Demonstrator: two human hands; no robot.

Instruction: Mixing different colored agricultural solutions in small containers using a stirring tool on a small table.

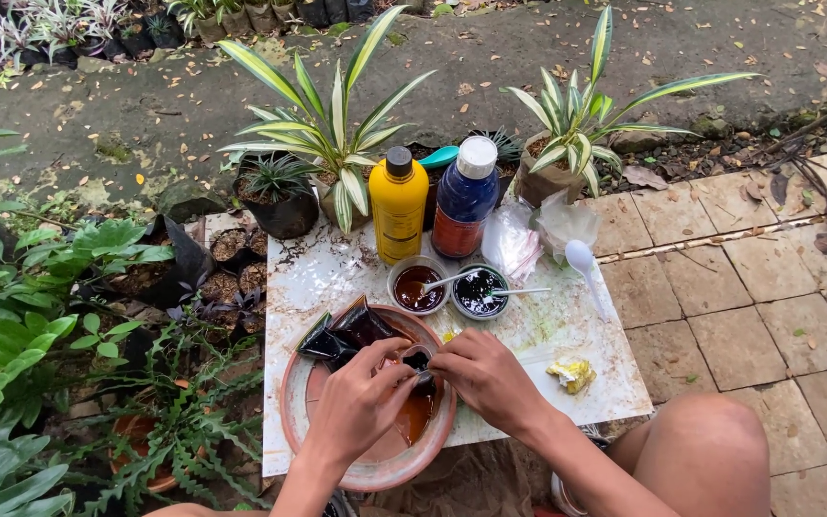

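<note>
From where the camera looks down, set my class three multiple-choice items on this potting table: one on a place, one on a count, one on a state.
1. Where does the yellow bottle stand?
A. Left of the blue bottle
B. Inside the clay bowl
C. On the paving tiles

2. How many small cups hold a spoon?
A. One
B. Two
C. Four

3. What are both hands doing?
A. Resting flat on the table
B. Pinching a small dark packet over the clay bowl
C. Uncapping a bottle

Key: 1 A, the two bottles stand side by side; 2 B, the brown cup and the dark cup; 3 B, left hand and right hand meet at the packet.
</note>
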